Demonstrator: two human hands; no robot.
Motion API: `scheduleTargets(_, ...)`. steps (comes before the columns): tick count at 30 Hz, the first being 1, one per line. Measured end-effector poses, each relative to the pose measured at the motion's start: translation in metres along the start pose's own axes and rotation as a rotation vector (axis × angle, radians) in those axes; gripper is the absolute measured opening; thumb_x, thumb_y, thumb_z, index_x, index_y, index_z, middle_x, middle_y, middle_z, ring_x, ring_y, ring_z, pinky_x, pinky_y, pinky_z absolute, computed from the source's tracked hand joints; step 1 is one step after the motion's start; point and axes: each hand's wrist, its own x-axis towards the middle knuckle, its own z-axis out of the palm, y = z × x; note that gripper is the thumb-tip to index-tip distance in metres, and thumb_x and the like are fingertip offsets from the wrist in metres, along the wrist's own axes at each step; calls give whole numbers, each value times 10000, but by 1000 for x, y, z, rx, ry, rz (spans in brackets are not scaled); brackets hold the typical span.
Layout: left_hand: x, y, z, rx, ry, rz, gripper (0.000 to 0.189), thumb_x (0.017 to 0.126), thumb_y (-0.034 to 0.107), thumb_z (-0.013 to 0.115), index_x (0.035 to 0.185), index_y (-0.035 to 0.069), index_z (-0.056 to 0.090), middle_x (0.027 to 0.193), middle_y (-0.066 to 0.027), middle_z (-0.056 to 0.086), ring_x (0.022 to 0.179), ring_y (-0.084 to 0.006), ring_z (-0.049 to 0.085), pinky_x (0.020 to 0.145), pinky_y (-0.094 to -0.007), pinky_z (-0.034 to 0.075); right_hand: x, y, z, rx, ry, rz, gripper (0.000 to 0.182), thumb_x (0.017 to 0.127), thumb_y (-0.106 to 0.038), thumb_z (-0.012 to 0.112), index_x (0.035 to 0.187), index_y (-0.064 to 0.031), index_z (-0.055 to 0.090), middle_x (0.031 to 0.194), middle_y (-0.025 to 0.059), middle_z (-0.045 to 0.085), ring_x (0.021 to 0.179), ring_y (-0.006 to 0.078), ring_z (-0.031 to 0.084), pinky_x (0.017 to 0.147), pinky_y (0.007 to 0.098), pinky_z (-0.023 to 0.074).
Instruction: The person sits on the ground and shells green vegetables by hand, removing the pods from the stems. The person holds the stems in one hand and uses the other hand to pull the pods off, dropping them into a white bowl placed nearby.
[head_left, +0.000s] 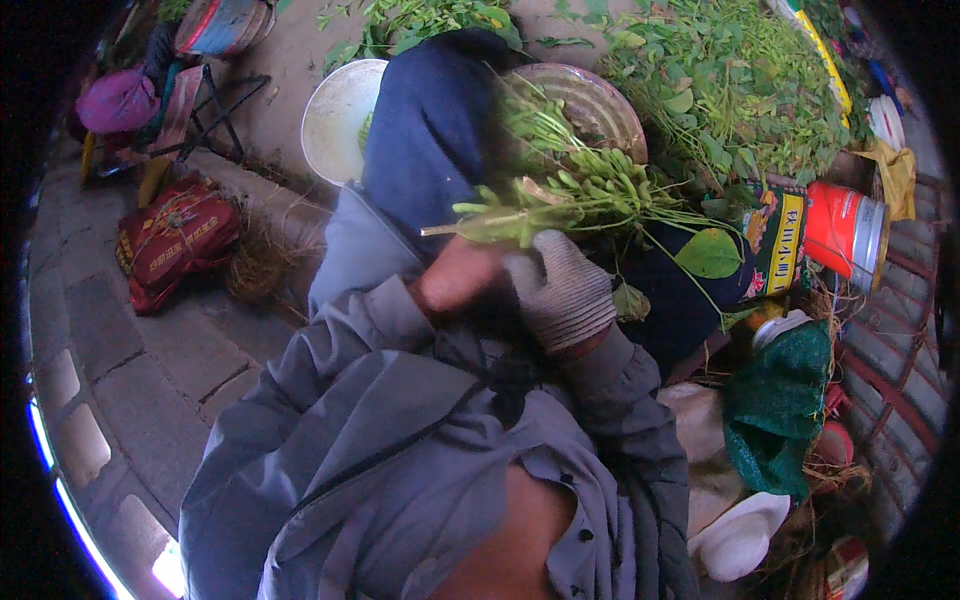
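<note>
A bunch of green soybean stalks (592, 191) hung with pods lies across the space above my lap, its cut stem end pointing left. My right hand (564, 289), in a pale knitted glove with a ribbed cuff, grips the stalks from below. Just left of it is my bare left hand (469, 271), blurred and close under the stem; its fingers are partly hidden, so I cannot tell whether it holds anything. Beyond my left knee stands a white basin (330, 124) with some green in it. A round ridged basin (604, 105) sits behind the stalks.
Heaped soybean plants (720, 97) cover the ground at upper right. To the right are a red and silver tin (844, 232), a dark green woven sack (780, 412) and a white hat (739, 536). At left lie a dark red bag (180, 244) and a folding stool (214, 120).
</note>
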Motion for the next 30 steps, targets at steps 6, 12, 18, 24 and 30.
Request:
scheduleTargets(6,20,-59,-10,-212,-84,133,268,912,-11,505,1169,33,569,1064,-38,614,943,-130,565,792,-273,467,3,-7,-8,75,8,18,167,878,-188,595,968,-48,581,842,215,612,759,411,607,649,431,505)
scheduleTargets(12,-8,11,6,-77,-82,-94,198,945,108,525,1121,60,603,891,28,581,730,-59,503,617,-220,411,4,2,-16,184,-53,167,159,894,-156,580,991,-30,589,829,212,628,748,389,627,656,409,510)
scheduleTargets(18,-16,38,-3,32,-516,-227,228,950,271,540,888,81,650,739,34,549,645,-38,455,555,-195,358,3,2,-21,189,24,250,147,899,-148,566,987,-36,600,837,189,639,752,366,638,672,394,515)
scheduleTargets(24,-21,51,3,-226,-202,-360,241,942,323,547,916,92,607,679,42,490,561,-39,411,470,-191,302,5,-9,-28,315,-74,222,153,909,-156,541,977,-34,604,815,181,637,720,327,646,650,379,509)
scheduleTargets(30,-19,52,10,-406,-86,-336,216,941,230,548,1065,64,610,706,47,514,550,-42,418,477,-185,307,-9,-5,-11,636,-130,453,185,925,-178,534,986,-18,604,821,112,636,722,205,618,658,314,493)
